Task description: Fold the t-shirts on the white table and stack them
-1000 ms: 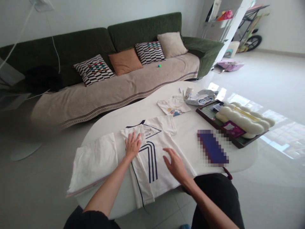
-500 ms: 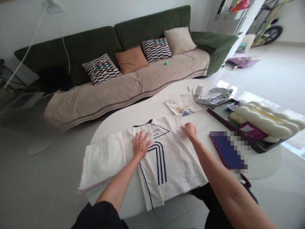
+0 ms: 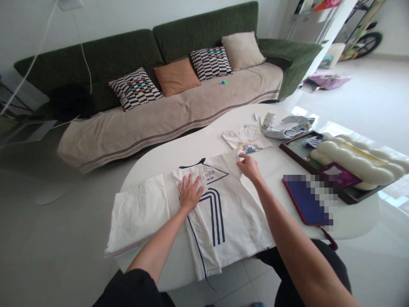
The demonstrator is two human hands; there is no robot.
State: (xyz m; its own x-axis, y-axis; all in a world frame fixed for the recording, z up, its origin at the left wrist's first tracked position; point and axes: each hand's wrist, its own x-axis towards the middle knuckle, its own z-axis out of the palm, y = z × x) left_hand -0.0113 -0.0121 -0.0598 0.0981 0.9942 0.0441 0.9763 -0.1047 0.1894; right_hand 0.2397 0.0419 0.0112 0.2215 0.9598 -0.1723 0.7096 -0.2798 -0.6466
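A white jersey [image 3: 238, 213] with dark stripes and lettering lies on the white table, its left side folded inward over the front. My left hand [image 3: 191, 192] rests flat on that folded part, fingers spread. At the jersey's upper right, my right hand [image 3: 247, 166] pinches the sleeve, which is lifted a little. Left of the jersey is a stack of folded white clothes [image 3: 139, 213], with a pinkish edge at the bottom. Beyond the right hand lies a folded white T-shirt [image 3: 246, 138] with a coloured print.
The white table [image 3: 156, 160] has a rounded outline. On its right are a dark-rimmed tray [image 3: 289, 154] with a cream cloud-shaped object [image 3: 358, 157], a blue tablet-like item [image 3: 300, 200], a crumpled plastic bag [image 3: 289, 127] and a small white bottle [image 3: 269, 119]. Behind stands a green sofa [image 3: 204, 32].
My right hand has moved a little left with the pinched sleeve, drawing the jersey's right edge inward. My left hand stays flat on the folded side.
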